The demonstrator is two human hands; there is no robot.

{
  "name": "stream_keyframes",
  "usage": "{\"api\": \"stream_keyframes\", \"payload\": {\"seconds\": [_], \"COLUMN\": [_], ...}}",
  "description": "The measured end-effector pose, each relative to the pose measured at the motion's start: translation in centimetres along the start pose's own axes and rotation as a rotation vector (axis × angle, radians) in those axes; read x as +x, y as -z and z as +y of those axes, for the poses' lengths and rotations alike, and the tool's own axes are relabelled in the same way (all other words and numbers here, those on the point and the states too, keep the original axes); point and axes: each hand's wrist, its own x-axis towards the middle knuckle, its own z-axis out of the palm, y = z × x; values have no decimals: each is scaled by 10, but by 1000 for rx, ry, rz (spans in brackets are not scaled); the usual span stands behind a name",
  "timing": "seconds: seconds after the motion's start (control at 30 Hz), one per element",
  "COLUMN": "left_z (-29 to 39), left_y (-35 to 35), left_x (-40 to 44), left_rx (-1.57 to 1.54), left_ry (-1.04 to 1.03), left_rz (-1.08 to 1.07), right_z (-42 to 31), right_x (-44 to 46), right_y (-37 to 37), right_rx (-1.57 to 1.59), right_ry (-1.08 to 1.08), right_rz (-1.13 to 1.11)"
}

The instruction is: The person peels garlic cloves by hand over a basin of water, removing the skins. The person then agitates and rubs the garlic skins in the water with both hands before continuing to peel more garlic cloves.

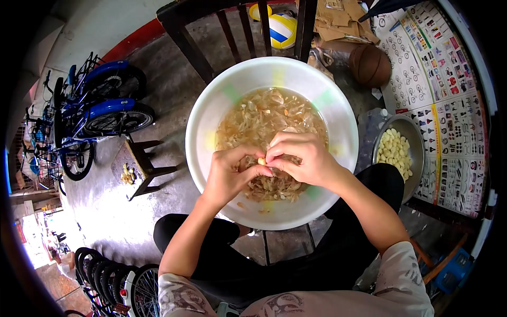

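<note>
Over the white basin (pixel 204 121), clear of its rim (pixel 355 132), left fingers (pixel 255 171) and right fingers (pixel 280 150) pinch a clove (pixel 261 161).

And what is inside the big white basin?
In the basin: brownish water with many papery skins. The left hand and right hand cover part; the bottom beneath the skins cannot be seen.

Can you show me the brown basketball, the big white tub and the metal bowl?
Brown round basketball (pixel 370 65): head view, middle of its side.
Large white plastic tub (pixel 341 132): head view, right inner wall.
Round grey metal bowl (pixel 418 153): head view, right inner wall.
</note>
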Motion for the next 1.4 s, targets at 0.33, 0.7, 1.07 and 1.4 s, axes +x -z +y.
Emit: {"api": "stream_keyframes", "payload": {"seconds": [0.33,0.7,1.07,1.4], "left_z": [-12,-24,-16,-12], "left_y": [6,-3,-7,-10], "left_x": [0,-2,0,-5], "left_rx": [43,-635,-109,309], "left_ry": [-51,196,72,-139], "left_rz": [-115,-12,99,154], "right_z": [4,-2,-3,-2], "right_x": [3,5,2,-4], "right_y": [5,-1,-6,-6], "right_rx": [-80,-167,118,-88], "right_ry": [67,72,-83,-29], "right_rz": [-145,-118,145,36]}}
